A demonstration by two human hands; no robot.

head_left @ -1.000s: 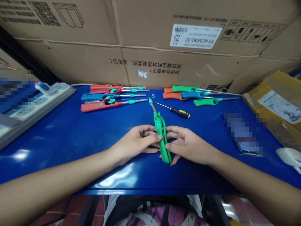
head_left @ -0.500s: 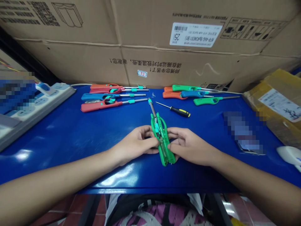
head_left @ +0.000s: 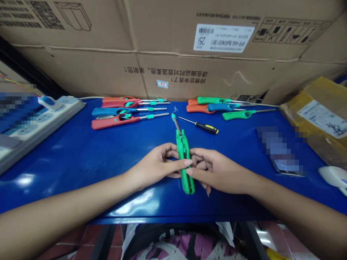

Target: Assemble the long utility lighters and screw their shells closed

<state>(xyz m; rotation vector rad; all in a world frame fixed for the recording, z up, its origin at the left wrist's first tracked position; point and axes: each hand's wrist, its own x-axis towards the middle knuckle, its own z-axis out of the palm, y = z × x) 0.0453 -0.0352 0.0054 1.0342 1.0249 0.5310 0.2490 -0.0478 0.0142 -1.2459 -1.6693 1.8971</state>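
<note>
A green long-nosed lighter [head_left: 185, 185] is held upright between both hands, its metal nozzle pointing away from me with a teal piece at the tip. Its two casing halves stand close together, with a dark gap showing between them. My left hand [head_left: 159, 162] grips it from the left, thumb across the casing and fingers behind. From the right, my right hand [head_left: 217, 168] presses its thumb on the casing; its other fingers are partly behind the lighter. Beyond the nozzle lies a black-and-yellow screwdriver [head_left: 207, 128].
Several red and blue lighters [head_left: 115, 121] lie at the back left, several green, orange and blue ones [head_left: 235, 115] at the back right. A power strip [head_left: 43, 119] borders the left. A phone [head_left: 284, 159], a white mouse [head_left: 334, 177] and a taped box [head_left: 317, 115] are right. A large carton [head_left: 94, 65] stands behind.
The casing halves, spread apart before with the inner parts showing, are now brought nearly together. My left thumb has moved over onto the casing, and the lighter has turned slightly.
</note>
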